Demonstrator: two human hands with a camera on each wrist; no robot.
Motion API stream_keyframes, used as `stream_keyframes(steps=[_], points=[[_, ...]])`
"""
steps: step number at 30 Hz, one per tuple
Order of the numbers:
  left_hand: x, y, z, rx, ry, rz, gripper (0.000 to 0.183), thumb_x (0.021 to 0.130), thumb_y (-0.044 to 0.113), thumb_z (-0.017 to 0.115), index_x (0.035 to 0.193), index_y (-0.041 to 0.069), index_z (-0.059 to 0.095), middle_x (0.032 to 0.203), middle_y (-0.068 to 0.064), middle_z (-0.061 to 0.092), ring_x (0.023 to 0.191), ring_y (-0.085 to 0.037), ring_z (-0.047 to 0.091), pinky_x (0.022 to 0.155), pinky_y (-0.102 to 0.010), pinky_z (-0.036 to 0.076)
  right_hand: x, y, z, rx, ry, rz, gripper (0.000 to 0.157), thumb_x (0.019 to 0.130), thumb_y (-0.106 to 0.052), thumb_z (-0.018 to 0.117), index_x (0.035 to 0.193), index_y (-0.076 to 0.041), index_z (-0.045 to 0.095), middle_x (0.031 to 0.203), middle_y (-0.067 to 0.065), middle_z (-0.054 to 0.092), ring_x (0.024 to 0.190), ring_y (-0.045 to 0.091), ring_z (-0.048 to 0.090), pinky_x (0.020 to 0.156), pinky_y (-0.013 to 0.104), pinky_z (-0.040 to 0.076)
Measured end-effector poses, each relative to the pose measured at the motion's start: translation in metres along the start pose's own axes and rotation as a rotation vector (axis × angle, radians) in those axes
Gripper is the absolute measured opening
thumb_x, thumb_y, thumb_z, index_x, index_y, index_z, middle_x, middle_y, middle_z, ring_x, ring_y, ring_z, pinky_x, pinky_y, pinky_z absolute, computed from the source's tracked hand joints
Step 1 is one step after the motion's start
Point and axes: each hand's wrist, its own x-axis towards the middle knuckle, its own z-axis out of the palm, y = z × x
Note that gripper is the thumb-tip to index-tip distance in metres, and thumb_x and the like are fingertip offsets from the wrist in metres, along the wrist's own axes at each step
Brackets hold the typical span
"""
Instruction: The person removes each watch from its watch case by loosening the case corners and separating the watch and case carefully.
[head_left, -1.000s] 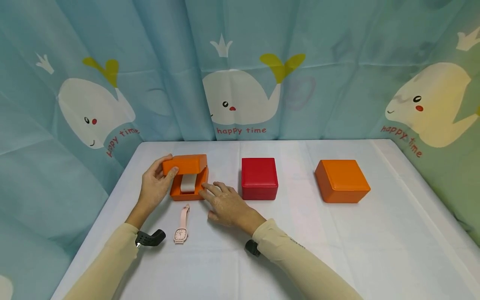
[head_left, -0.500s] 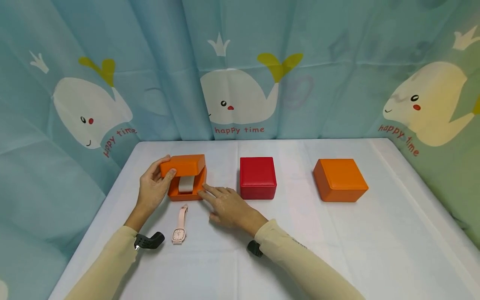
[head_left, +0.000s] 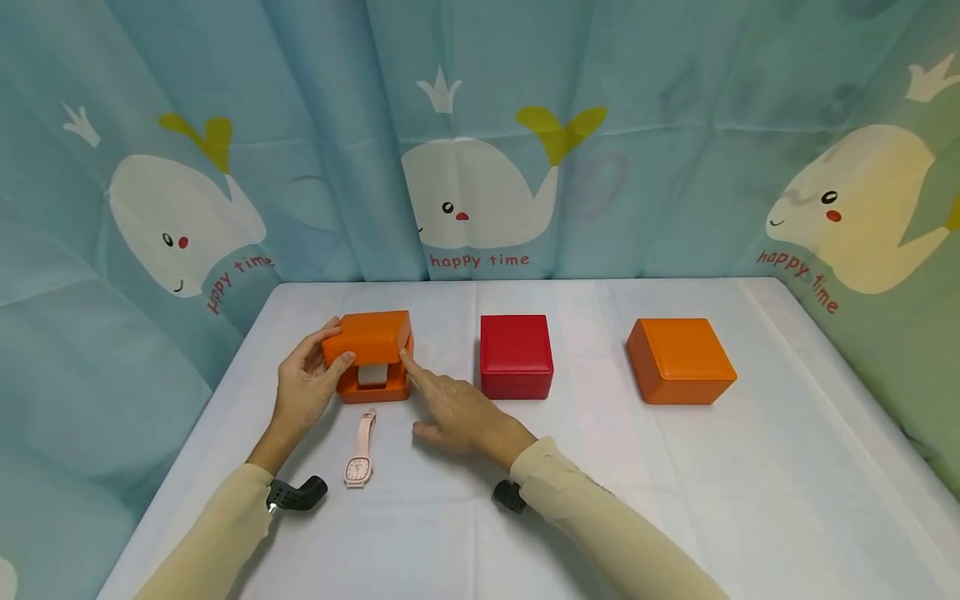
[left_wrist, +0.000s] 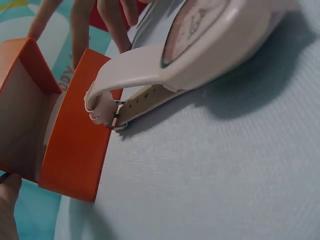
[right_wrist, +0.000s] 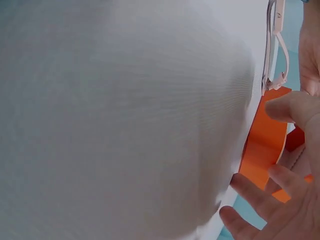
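An orange watch box (head_left: 373, 394) stands at the left of the table with its lid (head_left: 367, 337) partly raised. A pale cushion (head_left: 372, 375) shows inside the gap. My left hand (head_left: 302, 390) holds the lid by its left side, thumb at the front edge. At the box's right front corner my right hand (head_left: 459, 414) reaches in with extended fingers, the index fingertip touching near the lid's edge. In the right wrist view its fingers (right_wrist: 255, 195) spread beside the orange base. A pink wristwatch (head_left: 358, 469) lies face up in front of the box, buckle end toward it.
A closed red box (head_left: 517, 357) sits in the middle, right of the orange one. Farther right stands another closed orange box (head_left: 681, 361). Behind the white-covered table (head_left: 600, 500) hangs a blue curtain (head_left: 322, 125) with whale prints.
My left hand has lowered the lid, narrowing the gap over the cushion. The right index finger has come up to the lid's corner. The wristwatch stays put.
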Motion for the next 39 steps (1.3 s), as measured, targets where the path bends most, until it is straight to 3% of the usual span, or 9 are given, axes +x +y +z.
stream_keyframes(steps=[8,19,26,34,39], points=[[-0.002,-0.001,-0.001,-0.037,-0.011,-0.012,0.045,0.087,-0.023,0.065,0.13,-0.017,0.054,0.15,-0.027,0.044,0.14,-0.035,0.042,0.104,-0.024,0.041,-0.002,0.002,-0.002,0.038,-0.042,0.016,0.1,0.097,-0.027,0.069,0.165,-0.02,-0.005,0.164,0.003,0.03,0.141,0.021,0.043,0.114,0.036,0.034],[-0.006,-0.003,-0.004,-0.02,-0.025,-0.015,0.045,0.084,-0.025,0.067,0.127,-0.019,0.055,0.15,-0.029,0.044,0.139,-0.034,0.044,0.104,-0.023,0.041,-0.002,0.003,0.002,0.015,-0.048,-0.024,0.09,0.099,-0.021,0.064,0.165,-0.012,0.003,0.166,0.002,0.024,0.144,0.02,0.037,0.117,0.034,0.029],[-0.008,-0.003,-0.006,-0.014,-0.037,-0.041,0.046,0.083,-0.024,0.068,0.127,-0.017,0.055,0.152,-0.026,0.043,0.14,-0.033,0.043,0.104,-0.023,0.041,-0.003,0.0,0.003,-0.053,-0.07,0.01,0.083,0.102,-0.019,0.059,0.165,-0.014,0.004,0.162,0.012,0.028,0.136,0.027,0.047,0.113,0.038,0.036],[-0.011,-0.004,-0.009,0.006,-0.067,-0.049,0.048,0.082,-0.025,0.068,0.127,-0.017,0.054,0.152,-0.031,0.04,0.14,-0.033,0.043,0.103,-0.023,0.04,-0.005,-0.001,0.003,-0.049,-0.085,-0.029,0.075,0.102,-0.015,0.055,0.164,-0.009,0.013,0.167,0.005,0.021,0.149,0.017,0.028,0.119,0.032,0.023],[-0.013,-0.004,-0.011,0.0,-0.081,-0.06,0.05,0.081,-0.027,0.068,0.128,-0.018,0.053,0.153,-0.03,0.039,0.142,-0.036,0.04,0.103,-0.022,0.04,-0.006,-0.002,0.003,-0.058,-0.091,-0.028,0.073,0.102,-0.014,0.055,0.163,-0.008,0.015,0.167,0.004,0.023,0.149,0.016,0.027,0.119,0.032,0.022]])
